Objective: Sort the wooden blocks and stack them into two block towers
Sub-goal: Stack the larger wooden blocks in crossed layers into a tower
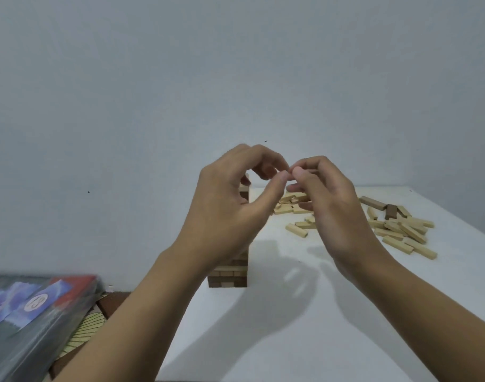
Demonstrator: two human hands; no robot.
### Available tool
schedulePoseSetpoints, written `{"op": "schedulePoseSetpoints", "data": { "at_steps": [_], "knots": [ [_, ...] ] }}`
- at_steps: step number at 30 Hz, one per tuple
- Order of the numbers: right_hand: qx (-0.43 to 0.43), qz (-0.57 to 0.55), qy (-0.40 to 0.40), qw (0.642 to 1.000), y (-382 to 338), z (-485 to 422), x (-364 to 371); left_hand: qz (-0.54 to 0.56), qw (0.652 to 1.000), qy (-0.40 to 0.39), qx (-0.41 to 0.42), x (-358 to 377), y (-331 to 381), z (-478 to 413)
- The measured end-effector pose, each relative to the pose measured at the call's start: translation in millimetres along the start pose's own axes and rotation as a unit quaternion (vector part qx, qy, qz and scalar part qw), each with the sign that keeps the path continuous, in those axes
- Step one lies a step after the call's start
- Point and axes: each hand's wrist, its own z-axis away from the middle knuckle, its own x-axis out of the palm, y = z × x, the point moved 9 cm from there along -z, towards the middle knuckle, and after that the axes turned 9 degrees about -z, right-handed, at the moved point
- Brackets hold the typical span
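The left hand (230, 208) and right hand (328, 208) curl fingertip to fingertip before the block tower (228, 274) at the left edge of the worktop (332, 334), whether pinching anything I cannot tell, with loose blocks (401, 230) scattered far right.

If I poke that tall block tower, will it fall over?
Probably, yes. The block tower looks tall and narrow, so a push near the top would likely tip it. Its layers seem only stacked, so single blocks may slide out. It stands near the table edge, so pieces could drop off.
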Motion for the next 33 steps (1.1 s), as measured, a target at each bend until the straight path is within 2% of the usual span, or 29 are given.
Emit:
{"op": "schedulePoseSetpoints", "data": {
  "at_steps": [5,11,15,19,22,27,33],
  "knots": [
    [0.022,0.012,0.055,0.998,2.8,7.4,-56.5,0.062,0.997,-0.031,-0.017,41.2,24.4,3.6],
    [0.076,0.077,0.059,0.992,33.7,1.6,-123.0,0.102,0.970,-0.125,-0.181,125.7,-3.5,16.0],
    [0.111,0.210,0.021,0.971,80.4,-19.8,-156.2,0.034,0.954,-0.169,-0.245,189.9,-39.1,19.0],
    [0.106,0.353,-0.051,0.928,122.2,-51.2,-171.3,-0.057,0.941,-0.171,-0.285,234.7,-77.7,1.7],
    [0.095,0.414,-0.089,0.901,144.2,-78.4,-175.9,-0.115,0.934,-0.165,-0.296,256.2,-99.9,-16.4],
    [0.077,0.460,-0.163,0.869,174.8,-121.8,-163.8,-0.175,0.925,-0.153,-0.301,277.3,-135.2,-49.6],
    [0.070,0.484,-0.187,0.852,210.0,-166.5,-148.1,-0.190,0.917,-0.158,-0.314,301.9,-163.2,-64.6]
  ]
}}
